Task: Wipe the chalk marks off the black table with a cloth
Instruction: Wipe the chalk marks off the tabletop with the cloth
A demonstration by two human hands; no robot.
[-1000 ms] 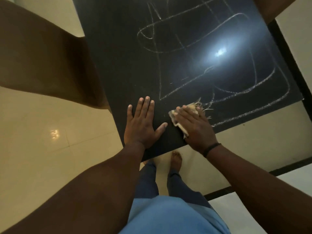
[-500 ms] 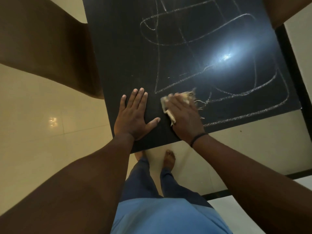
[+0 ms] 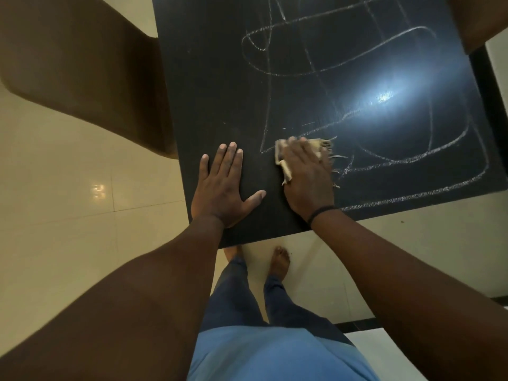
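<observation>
The black table [image 3: 209,78] fills the upper middle of the head view. White chalk marks [image 3: 412,160] loop across its right and far parts. A pale, frayed cloth [image 3: 320,144] lies on the table near the front edge. My right hand [image 3: 305,177] lies flat on top of the cloth and presses it down at the near-left corner of the chalk drawing. Only the cloth's edges show around the fingers. My left hand [image 3: 222,188] rests flat on bare table to the left, fingers straight and thumb spread.
A brown chair [image 3: 82,64] stands against the table's left edge. Another brown seat [image 3: 478,17] shows at the top right corner. My bare feet [image 3: 280,262] stand on cream floor tiles just under the front edge. A lamp's glare [image 3: 384,96] sits on the table.
My right hand has slid the cloth to the left and a little away from me over the chalk lines. My left hand stays flat in the same spot on the table.
</observation>
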